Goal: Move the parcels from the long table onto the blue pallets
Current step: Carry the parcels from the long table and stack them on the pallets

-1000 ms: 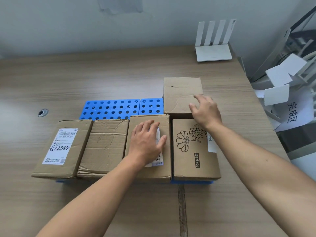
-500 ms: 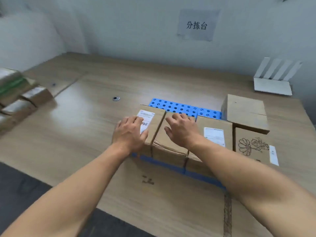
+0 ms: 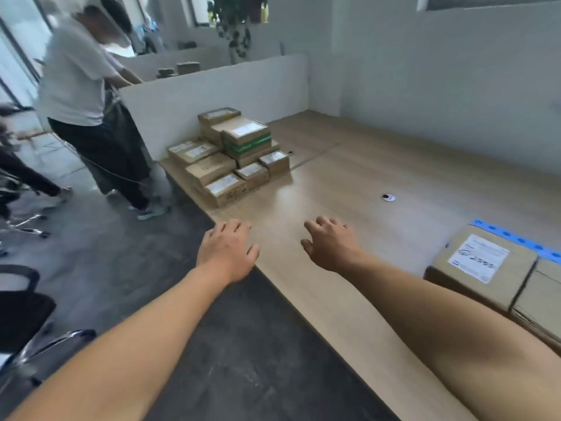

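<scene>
Two empty hands, the left hand (image 3: 227, 250) and right hand (image 3: 331, 244), hover with fingers loosely spread over the long table (image 3: 364, 183) at its near edge. Stacked parcels (image 3: 230, 156) occupy its far left end; a labelled parcel (image 3: 479, 265) rests on the blue pallet (image 3: 516, 238) at its right.

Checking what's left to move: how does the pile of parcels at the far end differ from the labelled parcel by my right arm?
The pile of parcels is stacked several high on the table; the labelled parcel lies flat on the blue pallet. The pile holds many boxes; the labelled parcel is one. Both are brown cardboard with white labels.
</scene>
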